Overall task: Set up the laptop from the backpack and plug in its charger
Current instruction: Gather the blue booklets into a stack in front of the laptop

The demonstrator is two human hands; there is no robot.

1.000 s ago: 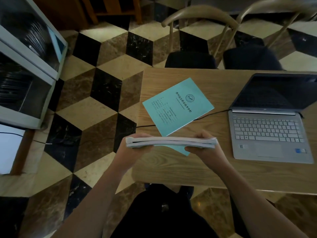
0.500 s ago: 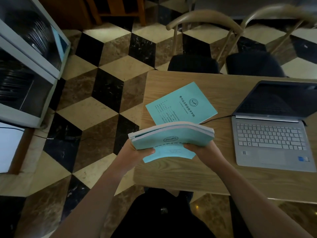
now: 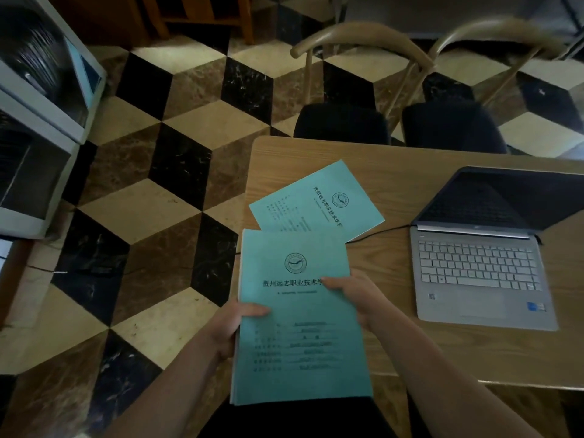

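Note:
A silver laptop (image 3: pixel 480 267) stands open on the wooden table (image 3: pixel 410 172), screen dark. A black charger cable (image 3: pixel 379 233) runs from its left side, passing under a teal booklet (image 3: pixel 316 200) lying flat on the table. I hold a thick stack of teal booklets (image 3: pixel 300 327) in front of me, cover facing up. My left hand (image 3: pixel 234 324) grips its left edge with the thumb on the cover. My right hand (image 3: pixel 354 295) grips its right edge, thumb across the printed title. The backpack is not in view.
Two chairs (image 3: pixel 344 121) (image 3: pixel 452 124) with curved wooden backs and dark seats stand at the table's far side. A white cabinet (image 3: pixel 41 121) stands on the left. A thin black cable (image 3: pixel 38 268) crosses the cube-patterned tile floor (image 3: pixel 158 184).
The stack, held edge-on and level a second ago, has tipped toward me until its cover faces up. Both hands stayed on its edges.

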